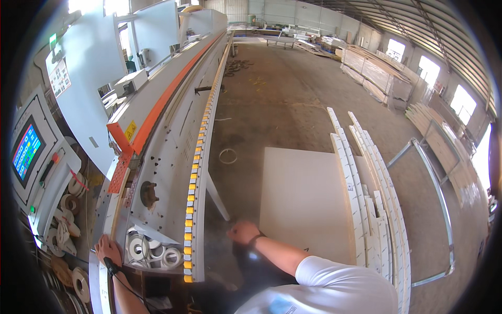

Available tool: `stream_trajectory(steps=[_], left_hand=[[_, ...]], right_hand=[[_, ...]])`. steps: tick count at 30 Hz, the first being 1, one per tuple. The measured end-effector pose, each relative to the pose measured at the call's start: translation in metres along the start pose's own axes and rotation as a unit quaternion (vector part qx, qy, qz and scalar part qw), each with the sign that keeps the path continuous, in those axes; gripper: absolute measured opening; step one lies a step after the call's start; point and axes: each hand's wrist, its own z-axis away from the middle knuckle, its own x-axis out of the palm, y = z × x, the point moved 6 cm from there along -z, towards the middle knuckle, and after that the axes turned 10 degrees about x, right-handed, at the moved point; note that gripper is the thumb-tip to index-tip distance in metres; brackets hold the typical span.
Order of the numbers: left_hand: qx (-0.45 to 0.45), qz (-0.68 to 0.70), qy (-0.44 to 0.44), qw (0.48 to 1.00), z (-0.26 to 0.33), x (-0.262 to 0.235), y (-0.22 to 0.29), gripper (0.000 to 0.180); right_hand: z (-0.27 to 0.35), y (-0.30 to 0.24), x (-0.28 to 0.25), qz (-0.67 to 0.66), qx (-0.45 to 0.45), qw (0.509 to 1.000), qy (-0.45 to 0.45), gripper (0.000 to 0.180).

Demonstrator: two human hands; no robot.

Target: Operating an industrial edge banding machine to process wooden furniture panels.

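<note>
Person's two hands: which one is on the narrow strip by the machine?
The left hand: it rests on the narrow strip. The right hand is well apart from that strip, to the right of the rail with yellow rollers.

The left hand [108, 249] rests on a pale strip [112, 217] at the worktop's [166, 170] left edge. The right hand [243, 232], seemingly curled, hangs beyond its right edge.

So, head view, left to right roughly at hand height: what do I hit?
Control screen → left hand → white rolls → yellow-and-grey roller strip → right hand → large pale board → long narrow strips → metal tube frame.
</note>
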Motion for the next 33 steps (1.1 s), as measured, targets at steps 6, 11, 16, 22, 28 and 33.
stream_trajectory(steps=[6, 11, 16, 22, 28, 33], left_hand=[[-0.006, 0.002, 0.000, 1.000, 0.000, 0.003, -0.002, 0.034], [-0.015, -0.007, -0.003, 1.000, 0.002, 0.001, -0.005, 0.033], [-0.013, 0.005, 0.004, 1.000, -0.002, -0.004, 0.004, 0.034], [-0.009, 0.002, 0.016, 1.000, -0.001, -0.004, 0.003, 0.034], [-0.009, 0.006, 0.012, 1.000, 0.002, -0.006, 0.002, 0.032], [-0.010, 0.004, 0.005, 1.000, -0.003, -0.007, 0.007, 0.030]], right_hand=[[-0.006, 0.004, 0.007, 0.007, -0.013, 1.000, 0.016, 0.039], [0.006, -0.007, -0.009, -0.010, -0.091, 0.977, 0.191, 0.039], [-0.009, 0.005, 0.006, 0.018, -0.030, 0.999, 0.022, 0.043], [-0.005, 0.004, 0.005, 0.008, -0.059, 0.992, 0.109, 0.041], [-0.005, 0.003, 0.006, 0.032, -0.025, 0.997, 0.058, 0.045], [-0.004, 0.002, 0.006, 0.045, -0.039, 0.990, 0.129, 0.041]])
